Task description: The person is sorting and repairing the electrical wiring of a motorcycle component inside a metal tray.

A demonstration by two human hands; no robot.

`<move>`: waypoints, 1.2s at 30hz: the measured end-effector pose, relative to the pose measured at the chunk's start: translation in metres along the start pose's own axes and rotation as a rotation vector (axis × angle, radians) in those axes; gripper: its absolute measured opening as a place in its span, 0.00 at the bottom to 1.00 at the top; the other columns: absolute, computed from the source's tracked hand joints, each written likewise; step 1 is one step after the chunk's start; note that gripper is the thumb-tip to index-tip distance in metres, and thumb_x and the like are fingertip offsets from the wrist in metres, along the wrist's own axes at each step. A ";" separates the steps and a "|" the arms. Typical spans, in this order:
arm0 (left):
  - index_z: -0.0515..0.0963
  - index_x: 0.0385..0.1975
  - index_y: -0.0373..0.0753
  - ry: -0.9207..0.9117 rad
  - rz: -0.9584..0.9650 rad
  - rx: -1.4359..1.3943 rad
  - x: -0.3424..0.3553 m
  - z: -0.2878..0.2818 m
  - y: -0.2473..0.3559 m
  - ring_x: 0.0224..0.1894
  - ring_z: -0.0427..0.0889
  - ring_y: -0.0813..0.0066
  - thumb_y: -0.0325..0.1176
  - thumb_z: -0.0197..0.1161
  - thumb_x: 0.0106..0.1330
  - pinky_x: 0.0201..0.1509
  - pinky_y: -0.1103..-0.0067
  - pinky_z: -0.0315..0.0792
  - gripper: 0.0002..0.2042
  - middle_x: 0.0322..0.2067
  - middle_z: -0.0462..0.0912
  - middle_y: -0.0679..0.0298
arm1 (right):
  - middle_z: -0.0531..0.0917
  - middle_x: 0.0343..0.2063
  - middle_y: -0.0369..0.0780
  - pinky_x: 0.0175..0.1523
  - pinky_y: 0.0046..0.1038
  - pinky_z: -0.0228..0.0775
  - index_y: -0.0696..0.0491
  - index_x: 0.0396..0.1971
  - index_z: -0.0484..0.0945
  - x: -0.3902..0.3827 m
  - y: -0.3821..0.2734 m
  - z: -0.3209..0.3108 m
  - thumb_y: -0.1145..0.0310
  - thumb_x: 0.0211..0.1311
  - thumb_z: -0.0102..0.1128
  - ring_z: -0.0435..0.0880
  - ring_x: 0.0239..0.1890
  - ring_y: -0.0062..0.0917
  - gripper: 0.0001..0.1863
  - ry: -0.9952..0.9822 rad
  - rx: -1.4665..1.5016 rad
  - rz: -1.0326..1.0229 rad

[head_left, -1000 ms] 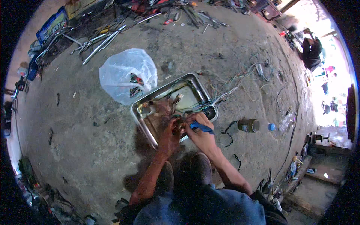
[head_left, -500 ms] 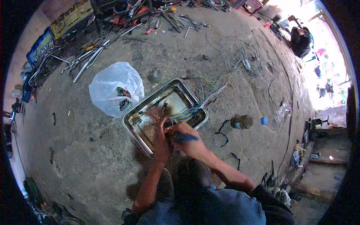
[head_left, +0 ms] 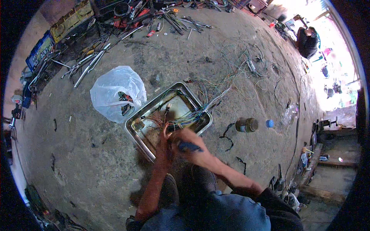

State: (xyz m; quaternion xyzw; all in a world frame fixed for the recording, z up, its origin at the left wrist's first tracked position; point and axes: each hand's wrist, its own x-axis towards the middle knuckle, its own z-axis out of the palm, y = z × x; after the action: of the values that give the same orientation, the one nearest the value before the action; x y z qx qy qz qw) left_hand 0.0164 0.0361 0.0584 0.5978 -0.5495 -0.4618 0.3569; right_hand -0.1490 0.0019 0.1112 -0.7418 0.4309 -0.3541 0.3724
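Your right hand (head_left: 192, 143) is curled around a dark blue object (head_left: 189, 146), too blurred to identify, over the near edge of the metal tray (head_left: 179, 103). Your left hand (head_left: 165, 145) is right up against it; whether its fingers pinch anything, I cannot tell. Just beyond your hands, thin multicoloured wires (head_left: 189, 117) lie in the tray and trail over its right side onto the floor. Left of the tray sits a translucent plastic bag (head_left: 110, 90); to its right lies a jar (head_left: 247, 125)
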 end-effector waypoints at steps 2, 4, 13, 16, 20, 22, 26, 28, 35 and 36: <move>0.51 0.77 0.45 -0.032 0.041 -0.007 0.000 -0.002 -0.004 0.60 0.82 0.51 0.33 0.59 0.74 0.64 0.60 0.75 0.34 0.65 0.75 0.48 | 0.80 0.40 0.49 0.52 0.46 0.73 0.56 0.44 0.77 -0.011 0.014 0.010 0.73 0.51 0.74 0.79 0.47 0.52 0.20 -0.073 0.100 -0.079; 0.51 0.77 0.46 0.025 0.113 0.114 -0.003 0.000 0.013 0.63 0.79 0.53 0.28 0.56 0.75 0.66 0.62 0.74 0.33 0.64 0.75 0.48 | 0.81 0.41 0.48 0.51 0.43 0.74 0.57 0.46 0.78 0.000 0.025 0.004 0.76 0.51 0.73 0.81 0.47 0.49 0.21 0.016 0.000 0.004; 0.50 0.77 0.42 0.327 0.000 0.009 0.003 0.025 0.056 0.54 0.82 0.67 0.25 0.56 0.75 0.61 0.69 0.78 0.33 0.57 0.81 0.57 | 0.82 0.42 0.46 0.49 0.39 0.75 0.55 0.49 0.79 0.005 0.018 -0.004 0.77 0.50 0.72 0.82 0.45 0.44 0.23 0.082 0.058 0.205; 0.57 0.75 0.40 0.100 0.155 -0.194 0.004 0.012 -0.022 0.49 0.85 0.68 0.29 0.56 0.77 0.58 0.71 0.80 0.29 0.53 0.83 0.60 | 0.82 0.41 0.46 0.49 0.39 0.75 0.55 0.48 0.79 0.003 0.005 0.005 0.79 0.49 0.71 0.82 0.44 0.43 0.23 0.215 0.093 0.106; 0.65 0.72 0.37 -0.099 -0.248 -0.803 0.000 0.001 -0.032 0.51 0.85 0.67 0.34 0.60 0.77 0.59 0.71 0.80 0.26 0.55 0.83 0.58 | 0.82 0.42 0.45 0.48 0.35 0.76 0.55 0.47 0.79 -0.001 0.013 0.002 0.81 0.49 0.72 0.82 0.43 0.40 0.23 0.124 0.115 0.009; 0.71 0.67 0.34 -0.023 -0.360 -1.025 0.000 0.007 -0.001 0.55 0.85 0.63 0.37 0.58 0.78 0.59 0.70 0.81 0.22 0.58 0.82 0.57 | 0.82 0.42 0.45 0.47 0.34 0.76 0.56 0.46 0.79 0.001 0.022 -0.001 0.79 0.51 0.74 0.83 0.43 0.38 0.21 0.235 0.107 0.335; 0.71 0.66 0.32 -0.058 -0.305 -1.233 -0.001 -0.009 0.006 0.60 0.83 0.61 0.34 0.55 0.79 0.65 0.67 0.78 0.20 0.60 0.81 0.55 | 0.82 0.41 0.45 0.47 0.33 0.75 0.56 0.47 0.78 -0.011 -0.008 0.001 0.79 0.54 0.72 0.83 0.43 0.36 0.20 0.114 0.180 0.111; 0.71 0.67 0.34 -0.082 -0.252 -1.214 0.002 -0.013 0.012 0.63 0.80 0.61 0.34 0.56 0.76 0.69 0.67 0.74 0.22 0.61 0.81 0.57 | 0.82 0.41 0.45 0.46 0.33 0.75 0.56 0.47 0.78 -0.016 0.014 0.014 0.79 0.55 0.71 0.83 0.43 0.37 0.19 0.183 0.178 0.065; 0.78 0.61 0.36 -0.149 -0.476 -1.131 0.012 -0.009 0.000 0.59 0.82 0.67 0.32 0.58 0.76 0.65 0.72 0.75 0.17 0.57 0.83 0.57 | 0.84 0.41 0.44 0.47 0.36 0.77 0.53 0.45 0.79 -0.009 -0.015 -0.012 0.78 0.59 0.68 0.86 0.42 0.42 0.14 0.103 -0.011 0.049; 0.82 0.58 0.39 -0.111 -0.351 -1.088 0.010 -0.012 0.020 0.54 0.84 0.71 0.33 0.60 0.75 0.61 0.75 0.77 0.15 0.54 0.85 0.62 | 0.85 0.42 0.44 0.46 0.35 0.77 0.53 0.45 0.80 -0.010 -0.010 -0.011 0.77 0.60 0.68 0.86 0.42 0.41 0.13 -0.007 0.031 -0.010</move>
State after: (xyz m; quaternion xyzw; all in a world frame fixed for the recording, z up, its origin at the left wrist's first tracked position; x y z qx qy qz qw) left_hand 0.0206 0.0222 0.0794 0.3850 -0.1431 -0.7612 0.5018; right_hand -0.1582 0.0117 0.1225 -0.7394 0.4202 -0.3599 0.3835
